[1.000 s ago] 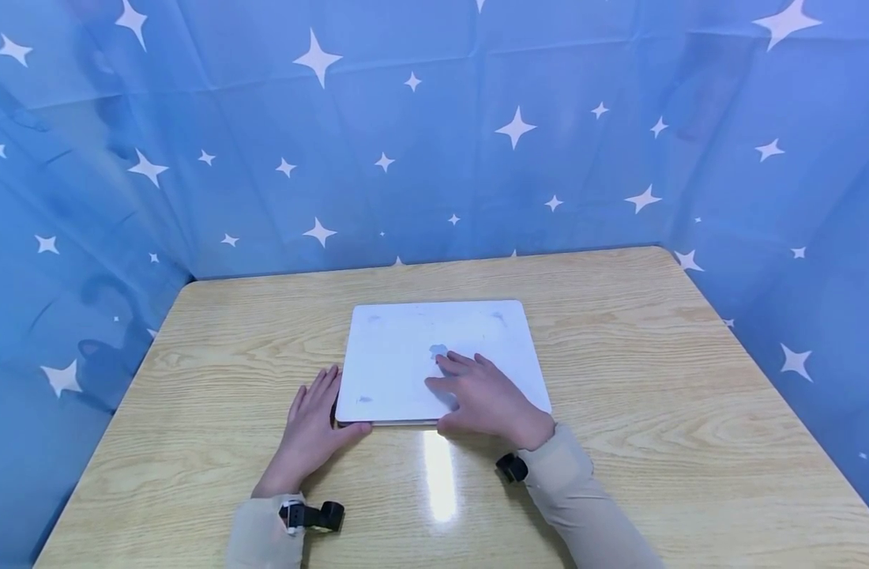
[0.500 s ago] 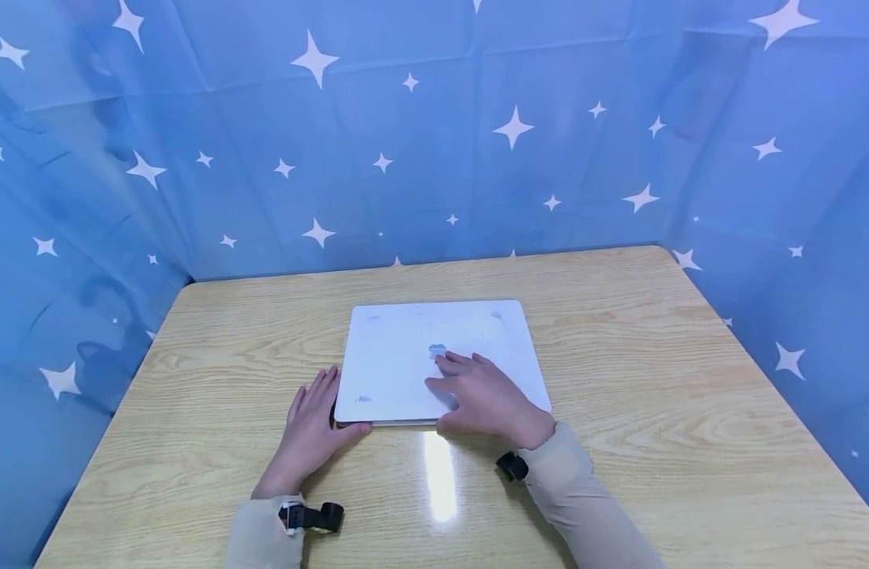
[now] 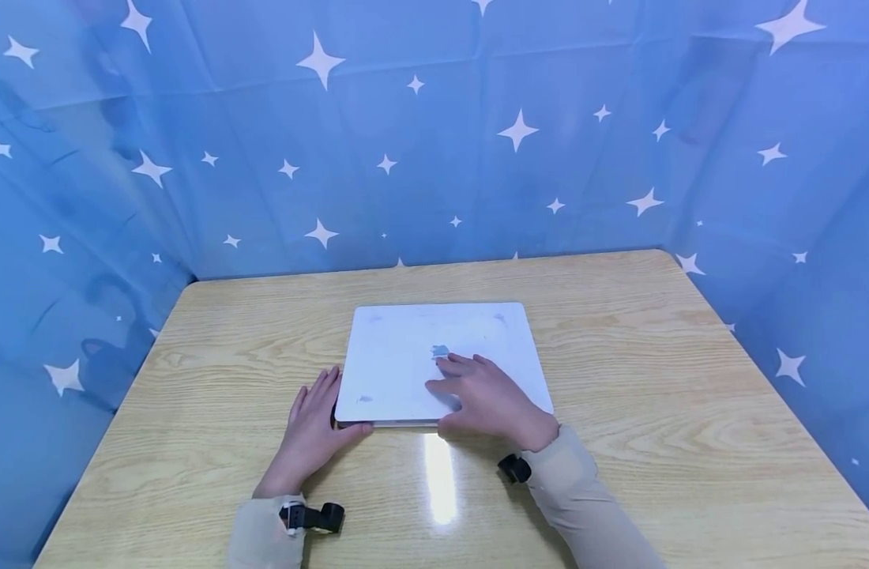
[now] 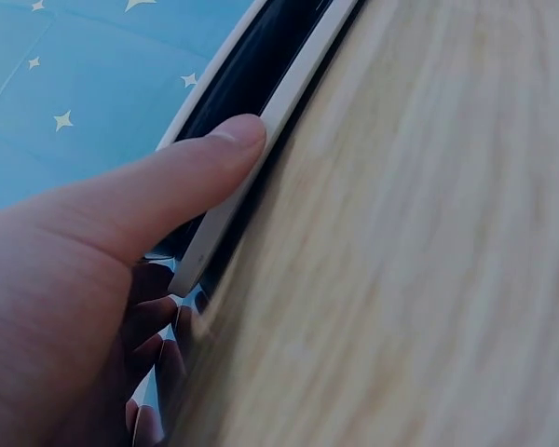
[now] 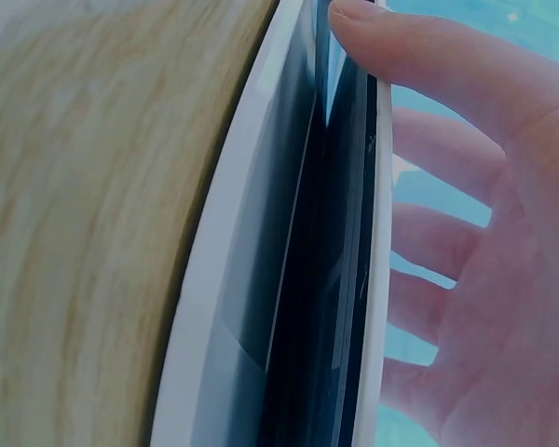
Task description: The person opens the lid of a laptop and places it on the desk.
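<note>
A silver laptop point(image 3: 399, 356) with a logo on its lid lies on the table in the head view. A dark gap shows between lid point(image 5: 371, 279) and base point(image 5: 214, 242) in the right wrist view, so the lid stands slightly raised. My right hand point(image 3: 487, 399) holds the lid, thumb at its front edge and fingers spread over its top. Around the front left corner, my left hand point(image 3: 310, 431) grips the base: the thumb point(image 4: 219, 158) presses on the front edge and the fingers lie along the left side.
The wooden table point(image 3: 662, 395) carries the laptop and a bright light reflection point(image 3: 440, 478) in front of it. A blue curtain point(image 3: 434, 118) with white stars hangs behind and at both sides. Black wrist straps point(image 3: 310, 518) sit over the sleeves.
Hands and laptop stay in place, with the lid looking the same. Only the head view shifts very slightly.
</note>
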Available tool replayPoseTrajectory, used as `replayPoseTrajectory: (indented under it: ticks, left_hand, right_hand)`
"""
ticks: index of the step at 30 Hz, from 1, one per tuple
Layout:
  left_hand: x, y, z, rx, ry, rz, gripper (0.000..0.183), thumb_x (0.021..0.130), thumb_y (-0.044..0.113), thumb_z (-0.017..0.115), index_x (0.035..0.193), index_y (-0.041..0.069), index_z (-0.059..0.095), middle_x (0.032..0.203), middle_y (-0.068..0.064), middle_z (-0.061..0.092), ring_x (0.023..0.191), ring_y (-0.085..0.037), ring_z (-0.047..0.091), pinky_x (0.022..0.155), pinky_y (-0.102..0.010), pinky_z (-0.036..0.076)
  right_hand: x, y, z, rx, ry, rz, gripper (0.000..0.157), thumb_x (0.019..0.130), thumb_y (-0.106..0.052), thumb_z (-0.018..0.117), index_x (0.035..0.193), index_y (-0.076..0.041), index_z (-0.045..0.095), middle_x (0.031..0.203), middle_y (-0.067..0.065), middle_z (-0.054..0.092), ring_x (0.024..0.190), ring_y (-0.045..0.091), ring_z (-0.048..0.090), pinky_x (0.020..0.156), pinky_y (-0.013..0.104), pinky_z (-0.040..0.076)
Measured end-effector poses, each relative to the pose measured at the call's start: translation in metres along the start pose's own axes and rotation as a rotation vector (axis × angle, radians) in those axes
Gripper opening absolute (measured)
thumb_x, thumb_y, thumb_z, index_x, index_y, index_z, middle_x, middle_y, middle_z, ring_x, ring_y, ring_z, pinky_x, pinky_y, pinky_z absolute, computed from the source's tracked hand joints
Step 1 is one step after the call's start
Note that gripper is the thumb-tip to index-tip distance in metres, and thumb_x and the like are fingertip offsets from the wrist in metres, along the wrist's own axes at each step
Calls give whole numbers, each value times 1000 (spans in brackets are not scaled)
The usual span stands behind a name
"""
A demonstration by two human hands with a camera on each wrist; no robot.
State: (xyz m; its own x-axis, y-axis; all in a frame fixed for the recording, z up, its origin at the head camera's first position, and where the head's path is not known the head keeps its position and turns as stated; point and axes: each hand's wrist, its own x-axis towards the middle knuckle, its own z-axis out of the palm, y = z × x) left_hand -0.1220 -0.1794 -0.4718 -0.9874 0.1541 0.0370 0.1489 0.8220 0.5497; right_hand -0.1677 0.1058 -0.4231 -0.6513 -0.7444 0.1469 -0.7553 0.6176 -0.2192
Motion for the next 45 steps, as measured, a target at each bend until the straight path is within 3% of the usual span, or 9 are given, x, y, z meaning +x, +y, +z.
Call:
replayPoseTrajectory:
  ticks: [8,18,25,34,42,45]
  left_hand:
    - [-1,-1,-4,9,13,-4,96,70,61,62,141,10,25,147,-11,18,134,-26,9,106,-47,0]
    - [3,0,2,7,21,17,97,70,64,60,141,9,24,147,-10,18,135,-26,9,106,-47,1]
    - [1,0,6,27,21,19,98,69,64,60,142,10,23,146,-12,19,134,-28,10,105,-49,2]
    - [-1,1,0,20,38,32,97,69,62,62,142,11,23,146,-13,18,134,-30,10,104,-51,1]
    - [-2,0,1,14,42,35,96,69,63,62,141,9,27,146,-12,20,134,-29,11,104,-51,2]
    - [-1,1,3,11,40,33,95,69,63,61,140,9,28,146,-12,20,134,-29,11,104,-50,2]
  right_hand:
    - [4,-2,1,1,-3,7,55,68,-44,72,116,-20,61,130,11,48,121,28,40,97,51,32]
    - [1,1,-2,-27,-11,42,54,67,-42,71,115,-20,60,128,9,50,121,24,42,97,49,32]
    - [1,1,-2,-28,-23,16,51,68,-40,72,113,-18,61,125,8,52,118,23,44,97,48,33]
    - [5,-1,-7,-47,-17,-8,48,67,-38,73,109,-18,61,116,4,56,113,21,49,97,44,34]
    - [4,-5,-9,18,-57,67,49,68,-36,73,113,-21,60,127,9,51,119,26,43,91,40,42]
    - [3,-4,-10,-8,-45,34,43,68,-36,73,107,-24,62,119,4,55,114,25,48,76,36,48]
